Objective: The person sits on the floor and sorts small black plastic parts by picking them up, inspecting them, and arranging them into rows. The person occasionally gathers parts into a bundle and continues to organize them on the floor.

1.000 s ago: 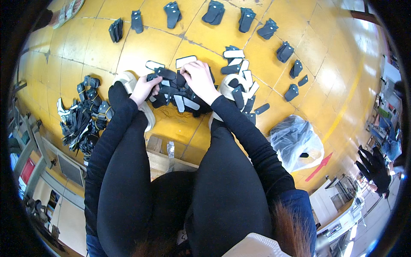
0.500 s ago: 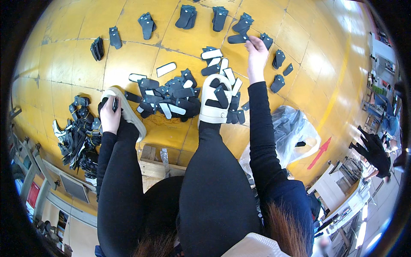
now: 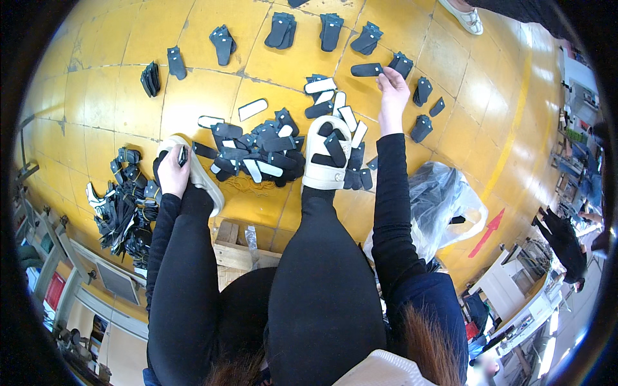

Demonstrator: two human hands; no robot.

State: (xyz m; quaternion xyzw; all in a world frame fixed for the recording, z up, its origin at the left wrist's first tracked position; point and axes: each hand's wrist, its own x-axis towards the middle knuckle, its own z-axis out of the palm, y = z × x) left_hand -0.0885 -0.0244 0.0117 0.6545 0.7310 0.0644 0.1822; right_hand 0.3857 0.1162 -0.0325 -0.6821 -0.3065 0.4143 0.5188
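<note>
My right hand (image 3: 394, 100) reaches forward over the floor, its fingers pinching the end of a dark, flat strap piece (image 3: 367, 69) with rounded ends. Just beyond the fingertips lies a small stack of dark strap pieces (image 3: 402, 63). By my left shoe, my left hand (image 3: 172, 174) is closed around a small dark item (image 3: 183, 156), mostly hidden by the fingers. Between my feet spreads a loose heap of dark and white strap pieces (image 3: 264, 145). One dark piece (image 3: 334, 149) rests on top of my right shoe (image 3: 326, 174).
Several dark stacks (image 3: 280, 31) form an arc on the yellow floor. Bundled dark straps (image 3: 129, 212) are piled at left. A clear plastic bag (image 3: 441, 199) lies at right, and a wooden crate (image 3: 235, 252) sits between my legs. Another person's white shoe (image 3: 465, 16) shows at the top right.
My right hand and the strap piece have moved slightly right and nearer, away from one stack and toward the stack on its right. Another person's foot has come into view at the top right.
</note>
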